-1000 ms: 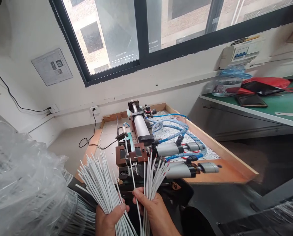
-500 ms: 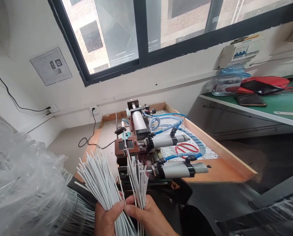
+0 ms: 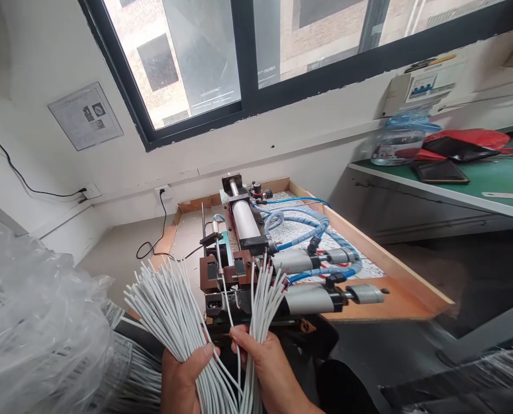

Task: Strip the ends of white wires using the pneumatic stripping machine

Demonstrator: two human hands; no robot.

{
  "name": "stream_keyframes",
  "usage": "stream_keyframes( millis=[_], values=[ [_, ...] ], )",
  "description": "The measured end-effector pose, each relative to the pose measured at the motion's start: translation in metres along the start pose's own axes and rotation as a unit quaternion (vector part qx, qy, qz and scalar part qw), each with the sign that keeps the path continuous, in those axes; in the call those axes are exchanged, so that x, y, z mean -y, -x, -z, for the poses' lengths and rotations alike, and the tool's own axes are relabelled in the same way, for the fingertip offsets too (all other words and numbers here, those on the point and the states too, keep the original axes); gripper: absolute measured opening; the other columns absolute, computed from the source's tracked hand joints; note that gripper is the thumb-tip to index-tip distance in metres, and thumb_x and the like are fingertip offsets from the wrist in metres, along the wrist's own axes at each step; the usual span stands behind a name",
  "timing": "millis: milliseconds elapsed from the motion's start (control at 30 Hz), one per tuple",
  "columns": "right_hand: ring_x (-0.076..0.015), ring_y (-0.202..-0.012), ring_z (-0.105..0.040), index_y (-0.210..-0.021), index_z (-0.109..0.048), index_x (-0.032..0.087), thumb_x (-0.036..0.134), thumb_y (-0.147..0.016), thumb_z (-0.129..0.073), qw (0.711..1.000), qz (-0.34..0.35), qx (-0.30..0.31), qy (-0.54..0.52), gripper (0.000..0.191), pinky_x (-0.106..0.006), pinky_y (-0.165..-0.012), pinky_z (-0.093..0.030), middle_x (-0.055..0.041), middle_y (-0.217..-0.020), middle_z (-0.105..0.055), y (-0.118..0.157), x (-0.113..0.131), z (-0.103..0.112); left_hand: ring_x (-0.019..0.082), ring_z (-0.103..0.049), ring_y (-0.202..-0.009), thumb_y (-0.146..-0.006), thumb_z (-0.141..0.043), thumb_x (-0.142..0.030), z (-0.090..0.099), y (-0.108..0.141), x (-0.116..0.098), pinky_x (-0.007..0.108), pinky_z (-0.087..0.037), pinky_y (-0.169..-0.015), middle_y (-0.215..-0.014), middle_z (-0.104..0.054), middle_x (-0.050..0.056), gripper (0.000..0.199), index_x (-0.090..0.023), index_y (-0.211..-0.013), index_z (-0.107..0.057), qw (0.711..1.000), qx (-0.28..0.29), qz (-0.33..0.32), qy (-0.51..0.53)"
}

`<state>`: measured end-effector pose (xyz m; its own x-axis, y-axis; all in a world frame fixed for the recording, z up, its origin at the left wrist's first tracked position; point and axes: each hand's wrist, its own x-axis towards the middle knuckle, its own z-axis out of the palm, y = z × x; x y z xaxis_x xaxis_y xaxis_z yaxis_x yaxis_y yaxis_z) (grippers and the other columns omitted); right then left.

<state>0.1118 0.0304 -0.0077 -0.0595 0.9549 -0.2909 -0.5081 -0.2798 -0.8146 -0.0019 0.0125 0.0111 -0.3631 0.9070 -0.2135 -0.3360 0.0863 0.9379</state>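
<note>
My left hand (image 3: 185, 374) is closed round a thick bundle of white cables (image 3: 165, 310), whose cut ends fan out upward. My right hand (image 3: 269, 365) grips a thinner bundle of white cables (image 3: 262, 305); some of its tips look reddish. Between thumb and forefinger the same hand pinches a single white cable (image 3: 229, 307), which points up at the gap between the brown jaw blocks (image 3: 210, 275) of a pneumatic machine. Silver air cylinders (image 3: 310, 300) reach out from the machine to the right. Where the single cable's tip ends, I cannot tell exactly.
A wooden tray (image 3: 411, 299) strewn with white scraps surrounds the machine. Blue air hoses (image 3: 316, 230) curl behind it. Clear plastic sheeting (image 3: 45, 322) covers more cables at left. On the right, a green table (image 3: 489, 178) holds a water jug (image 3: 397, 141) and a phone (image 3: 440, 171).
The machine's jaw blocks have moved apart and the cylinder ends have shifted right. My right hand, with the thinner bundle, has moved right, away from my left hand. A single cable now stands apart.
</note>
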Motion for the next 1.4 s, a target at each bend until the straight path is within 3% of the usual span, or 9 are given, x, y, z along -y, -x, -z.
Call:
stream_keyframes(
  millis=[233,400,467,600,800,1100,1400],
  values=[
    [-0.0095,-0.046,-0.039,-0.050,-0.056,0.013,0.031,-0.061,-0.066,1.000,-0.009,-0.002,-0.016,0.023,-0.023,-0.048,-0.030,0.0023,-0.046,-0.048,-0.003,-0.004,0.001,0.022,-0.060,-0.056,-0.044,-0.070,-0.016,-0.001,0.002,0.003,0.034,-0.047,-0.059,-0.059,-0.066,0.004,0.025,-0.013,-0.068,-0.064,1.000,-0.009,-0.023,-0.015],
    [-0.0141,-0.057,-0.051,-0.065,-0.062,0.012,0.033,-0.059,-0.069,0.984,-0.066,0.134,-0.092,0.022,-0.028,-0.061,-0.039,-0.0016,-0.059,-0.060,0.000,0.001,0.000,0.027,-0.062,-0.063,-0.043,-0.070,-0.018,0.000,0.006,0.009,0.038,-0.047,-0.062,-0.065,-0.068,0.007,0.033,-0.012,-0.076,-0.066,0.999,0.013,0.003,-0.042],
    [-0.0152,-0.060,-0.053,-0.066,-0.063,0.012,0.030,-0.053,-0.073,0.988,-0.068,0.111,-0.081,0.024,-0.028,-0.065,-0.040,-0.0018,-0.060,-0.062,0.005,0.001,0.001,0.029,-0.062,-0.067,-0.042,-0.070,-0.019,-0.001,0.009,0.013,0.039,-0.047,-0.065,-0.067,-0.069,0.008,0.035,-0.012,-0.076,-0.066,0.999,0.027,0.012,-0.043],
    [-0.0161,-0.062,-0.054,-0.065,-0.063,0.014,0.030,-0.053,-0.074,0.999,-0.020,0.009,-0.046,0.023,-0.027,-0.064,-0.039,-0.0008,-0.060,-0.062,0.012,-0.002,0.003,0.029,-0.063,-0.070,-0.041,-0.072,-0.018,-0.001,0.014,0.017,0.038,-0.047,-0.068,-0.065,-0.069,0.007,0.028,-0.013,-0.067,-0.066,0.999,0.019,0.010,-0.024],
    [-0.0110,-0.049,-0.043,-0.053,-0.059,0.014,0.035,-0.064,-0.066,0.999,0.045,-0.019,-0.013,0.024,-0.024,-0.052,-0.033,0.0028,-0.048,-0.053,0.001,-0.007,-0.002,0.022,-0.063,-0.054,-0.045,-0.074,-0.019,0.003,0.011,0.012,0.032,-0.049,-0.053,-0.055,-0.067,0.004,0.025,-0.012,-0.066,-0.062,0.995,-0.086,0.052,0.005],
    [-0.0104,-0.043,-0.045,-0.053,-0.061,0.013,0.030,-0.052,-0.074,0.985,-0.033,-0.085,-0.148,0.021,-0.024,-0.047,-0.033,0.0017,-0.046,-0.057,-0.014,-0.005,-0.015,0.019,-0.061,-0.052,-0.043,-0.075,-0.019,0.003,0.000,0.004,0.028,-0.048,-0.049,-0.057,-0.065,0.002,0.027,-0.012,-0.066,-0.062,0.998,-0.063,0.019,0.006],
    [-0.0073,-0.041,-0.043,-0.052,-0.059,0.011,0.028,-0.051,-0.074,0.979,-0.102,-0.047,-0.173,0.022,-0.020,-0.041,-0.032,0.0015,-0.046,-0.055,-0.015,-0.006,-0.016,0.018,-0.058,-0.048,-0.046,-0.073,-0.019,0.002,0.002,0.007,0.029,-0.047,-0.049,-0.054,-0.064,0.002,0.021,-0.012,-0.064,-0.063,0.998,-0.037,-0.002,-0.041]
  ],
)
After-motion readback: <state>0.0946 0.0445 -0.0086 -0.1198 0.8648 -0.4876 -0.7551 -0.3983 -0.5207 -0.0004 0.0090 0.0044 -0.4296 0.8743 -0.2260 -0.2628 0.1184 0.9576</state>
